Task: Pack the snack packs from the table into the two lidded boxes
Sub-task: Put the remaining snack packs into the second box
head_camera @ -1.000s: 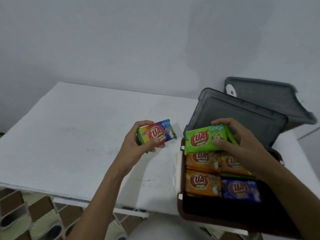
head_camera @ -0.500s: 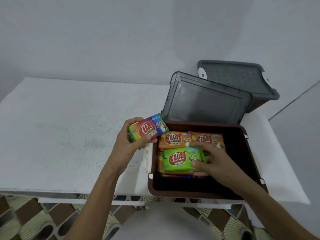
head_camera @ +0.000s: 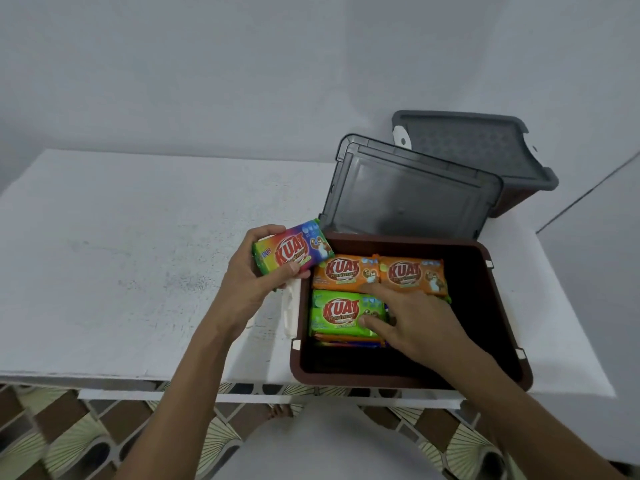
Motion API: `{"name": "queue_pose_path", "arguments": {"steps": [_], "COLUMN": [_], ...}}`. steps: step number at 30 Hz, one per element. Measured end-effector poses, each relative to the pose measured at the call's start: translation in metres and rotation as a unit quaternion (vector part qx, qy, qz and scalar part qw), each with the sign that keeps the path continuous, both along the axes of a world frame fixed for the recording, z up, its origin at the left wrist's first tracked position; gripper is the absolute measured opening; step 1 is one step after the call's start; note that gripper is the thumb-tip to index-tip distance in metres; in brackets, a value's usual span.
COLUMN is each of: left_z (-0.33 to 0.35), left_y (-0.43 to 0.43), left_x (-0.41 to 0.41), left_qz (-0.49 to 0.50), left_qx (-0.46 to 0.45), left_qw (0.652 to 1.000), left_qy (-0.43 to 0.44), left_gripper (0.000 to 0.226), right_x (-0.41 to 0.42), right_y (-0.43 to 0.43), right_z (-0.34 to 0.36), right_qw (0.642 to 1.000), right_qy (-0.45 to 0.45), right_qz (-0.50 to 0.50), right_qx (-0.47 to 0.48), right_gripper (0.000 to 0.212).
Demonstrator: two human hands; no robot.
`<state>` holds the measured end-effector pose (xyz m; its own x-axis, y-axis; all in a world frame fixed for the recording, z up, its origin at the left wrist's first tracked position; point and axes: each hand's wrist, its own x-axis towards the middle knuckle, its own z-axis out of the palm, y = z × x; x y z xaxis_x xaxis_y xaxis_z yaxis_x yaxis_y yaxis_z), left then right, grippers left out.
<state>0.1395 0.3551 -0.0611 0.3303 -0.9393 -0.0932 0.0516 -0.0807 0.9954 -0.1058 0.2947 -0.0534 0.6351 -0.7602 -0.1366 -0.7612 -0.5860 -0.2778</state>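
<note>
An open brown box stands at the table's near right edge, its grey lid propped up behind it. Inside lie two orange snack packs at the back and a green snack pack in front, on top of other packs. My right hand rests inside the box with straight fingers touching the green pack's right end. My left hand grips a rainbow-coloured snack pack just left of the box's back left corner. A second brown box with its grey lid on stands behind.
The white table stretches to the left. A white part lies against the box's left wall. The grey wall is close behind the boxes. The patterned floor shows below the table's near edge.
My right hand brought the green pack down into the box and laid it on the front packs. My left hand moved the rainbow pack nearer to the box.
</note>
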Motion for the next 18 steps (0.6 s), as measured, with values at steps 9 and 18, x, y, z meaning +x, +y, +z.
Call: {"name": "queue_pose_path", "arguments": {"steps": [9, 18], "left_z": [0.016, 0.029], "left_y": [-0.002, -0.010], "left_x": [-0.003, -0.015], "left_qz": [-0.098, -0.172], "left_qx": [0.001, 0.033], "left_qw": [0.995, 0.984], "left_qy": [0.024, -0.018], "left_gripper": [0.051, 0.050], "right_x": [0.022, 0.016], "right_y": [-0.022, -0.015], "right_z": [0.025, 0.038], "right_qw": [0.936, 0.826], "right_qy": [-0.309, -0.421], "right_qz": [-0.088, -0.121], "right_qx": [0.143, 0.355], "right_gripper": [0.042, 0.034]}}
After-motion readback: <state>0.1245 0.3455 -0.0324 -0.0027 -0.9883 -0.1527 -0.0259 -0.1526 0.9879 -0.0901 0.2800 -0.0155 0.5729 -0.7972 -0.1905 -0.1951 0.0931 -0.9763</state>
